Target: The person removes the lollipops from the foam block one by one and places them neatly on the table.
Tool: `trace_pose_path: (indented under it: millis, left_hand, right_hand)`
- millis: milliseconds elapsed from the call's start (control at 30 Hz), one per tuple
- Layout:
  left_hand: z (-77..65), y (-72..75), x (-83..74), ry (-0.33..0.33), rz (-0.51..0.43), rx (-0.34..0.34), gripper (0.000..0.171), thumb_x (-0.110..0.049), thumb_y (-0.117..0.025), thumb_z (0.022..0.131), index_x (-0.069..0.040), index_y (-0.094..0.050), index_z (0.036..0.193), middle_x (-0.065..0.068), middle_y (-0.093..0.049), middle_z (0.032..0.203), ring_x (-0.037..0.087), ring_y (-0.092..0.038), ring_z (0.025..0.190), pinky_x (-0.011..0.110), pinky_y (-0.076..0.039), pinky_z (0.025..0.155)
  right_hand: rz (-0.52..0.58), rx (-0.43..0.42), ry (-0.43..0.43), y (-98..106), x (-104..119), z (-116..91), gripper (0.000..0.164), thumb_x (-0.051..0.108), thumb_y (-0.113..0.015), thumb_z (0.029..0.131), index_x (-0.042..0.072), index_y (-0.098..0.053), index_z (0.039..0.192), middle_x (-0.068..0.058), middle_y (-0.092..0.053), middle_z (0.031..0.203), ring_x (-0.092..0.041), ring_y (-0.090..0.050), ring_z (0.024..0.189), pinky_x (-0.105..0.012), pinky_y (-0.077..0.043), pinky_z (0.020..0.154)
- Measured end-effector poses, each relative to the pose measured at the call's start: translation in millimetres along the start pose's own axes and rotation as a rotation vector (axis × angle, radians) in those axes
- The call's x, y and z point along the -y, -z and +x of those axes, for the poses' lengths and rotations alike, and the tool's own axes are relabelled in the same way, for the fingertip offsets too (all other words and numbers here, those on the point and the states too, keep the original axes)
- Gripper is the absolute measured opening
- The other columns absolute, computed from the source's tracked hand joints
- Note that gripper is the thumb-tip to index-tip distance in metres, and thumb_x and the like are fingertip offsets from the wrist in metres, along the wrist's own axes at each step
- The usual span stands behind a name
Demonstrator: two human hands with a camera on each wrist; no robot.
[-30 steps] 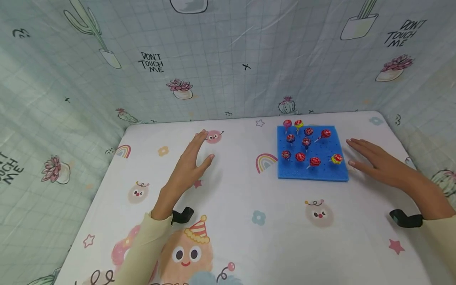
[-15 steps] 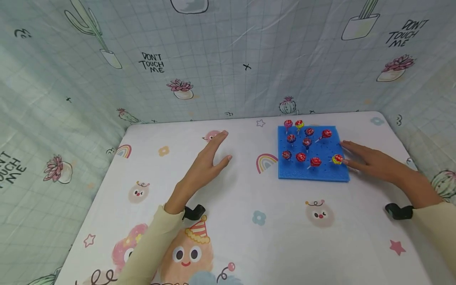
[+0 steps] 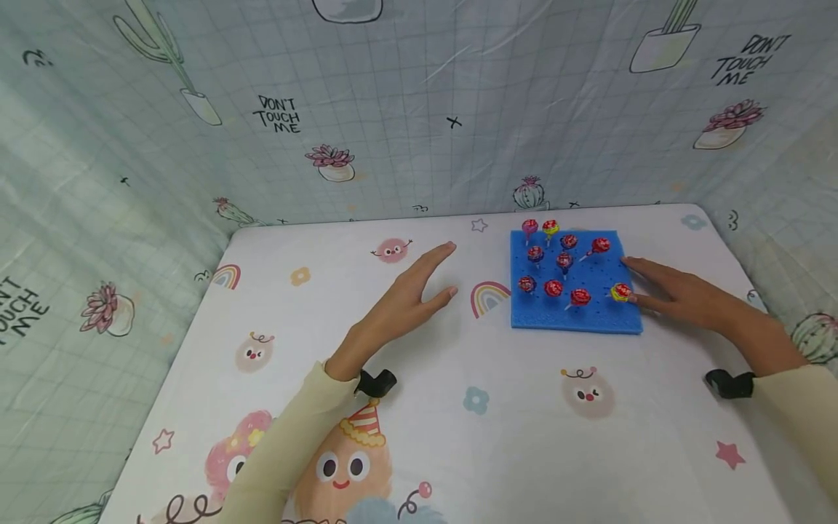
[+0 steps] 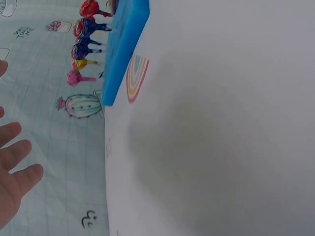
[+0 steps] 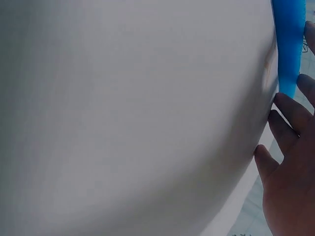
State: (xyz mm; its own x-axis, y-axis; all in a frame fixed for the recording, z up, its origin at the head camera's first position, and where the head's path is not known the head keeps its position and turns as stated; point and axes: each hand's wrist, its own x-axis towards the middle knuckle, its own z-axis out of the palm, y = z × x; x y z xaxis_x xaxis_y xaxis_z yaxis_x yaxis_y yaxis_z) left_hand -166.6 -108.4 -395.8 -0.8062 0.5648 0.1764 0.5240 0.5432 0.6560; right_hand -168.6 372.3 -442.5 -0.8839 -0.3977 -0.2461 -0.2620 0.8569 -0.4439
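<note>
A blue foam board [image 3: 556, 317] lies at the back right of the table, with several wrapped lollipops [image 3: 553, 289] stuck upright or tilted in it. My right hand [image 3: 687, 295] is at the board's right edge, fingers straight, thumb tip right beside a yellow-and-red lollipop [image 3: 620, 292]. In the right wrist view, fingertips meet the edge of the blue board [image 5: 290, 44]. My left hand [image 3: 406, 302] hovers left of the board with fingers extended and nothing in it. The left wrist view shows its spread fingers [image 4: 17, 152] apart from the board [image 4: 125, 49].
The white table cover [image 3: 524, 451] carries printed cartoon faces, stars and rainbows. A grid-patterned curtain [image 3: 393, 109] with printed cacti encloses the back and both sides. Black wrist cameras [image 3: 376, 383] sit under both wrists.
My left hand has moved steadily right toward the board. My right hand has moved left from beside the board up to its right edge. Board and lollipops look unmoved.
</note>
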Motion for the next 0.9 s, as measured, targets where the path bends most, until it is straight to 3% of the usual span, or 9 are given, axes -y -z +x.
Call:
trace_pose_path:
  millis: [233,433,600,800,900]
  left_hand:
    - [15.9,-12.9,-12.1,-0.013,-0.098,0.067,0.067,-0.032,-0.062,0.103,-0.020,-0.031,0.161,-0.004,-0.033,0.164,0.011,-0.029,0.151,0.037,-0.030,0.121]
    - [31.0,-28.7,-17.1,-0.057,-0.171,0.103,0.066,-0.025,-0.065,0.102,-0.016,-0.034,0.159,-0.002,-0.038,0.162,0.009,-0.032,0.149,0.032,-0.032,0.120]
    - [42.1,-43.4,-15.1,-0.035,-0.230,0.122,0.063,-0.019,-0.066,0.101,-0.012,-0.039,0.157,0.004,-0.043,0.159,0.014,-0.039,0.146,0.031,-0.038,0.116]
    - [55.8,-61.5,-11.3,-0.012,-0.394,0.158,0.058,-0.013,-0.069,0.098,-0.003,-0.046,0.151,0.012,-0.049,0.153,0.028,-0.054,0.135,0.037,-0.044,0.112]
    - [61.1,-68.9,-10.9,0.023,-0.447,0.169,0.056,-0.010,-0.071,0.097,-0.003,-0.050,0.148,0.011,-0.052,0.151,0.029,-0.057,0.132,0.034,-0.047,0.109]
  right_hand:
    - [0.028,0.016,-0.039,-2,-5,0,0.088,0.042,-0.064,0.098,0.008,-0.016,0.163,-0.034,-0.021,0.161,-0.057,-0.018,0.146,-0.079,-0.025,0.106]
    - [0.038,0.028,-0.087,-1,-4,1,0.088,0.044,-0.065,0.098,0.008,-0.017,0.163,-0.034,-0.018,0.161,-0.057,-0.016,0.146,-0.079,-0.023,0.107]
    - [0.049,0.038,-0.116,0,-5,3,0.089,0.044,-0.066,0.097,0.007,-0.018,0.162,-0.034,-0.016,0.161,-0.058,-0.015,0.146,-0.080,-0.021,0.106]
    - [0.067,0.048,-0.130,1,-5,4,0.090,0.047,-0.066,0.097,0.007,-0.019,0.162,-0.034,-0.015,0.161,-0.058,-0.013,0.146,-0.080,-0.019,0.106]
    - [0.089,0.050,-0.136,1,-5,5,0.089,0.046,-0.066,0.096,0.007,-0.019,0.162,-0.034,-0.014,0.162,-0.058,-0.011,0.146,-0.081,-0.018,0.106]
